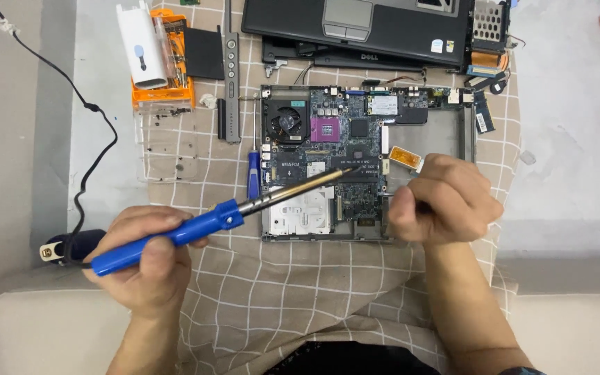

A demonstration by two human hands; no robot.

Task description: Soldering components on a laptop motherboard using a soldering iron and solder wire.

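Head view: my left hand point(148, 258) is wrapped closed around the blue handle of a soldering iron point(223, 216), its metal shaft angled up and right so the tip sits over the middle of the exposed laptop motherboard point(328, 156); whether the tip touches the board I cannot tell. I judge the iron light and rigid, safe only at the plastic handle, since the bare shaft may be hot. My right hand point(444, 201) is curled shut just beside the board's right edge; it may pinch something thin, but I cannot make out what. The board looks stiff yet fragile, best taken by its edges, clear of the cooling fan point(286, 123) and socket. It lies on a checked cloth point(300, 292). A blue-handled screwdriver point(253, 170) lies along the board's left edge, nearest the iron. Further off: an orange tool case point(175, 66) with a white cylinder point(140, 48) on it, the laptop casing point(362, 28) above, and a black cable point(81, 104) trailing left.
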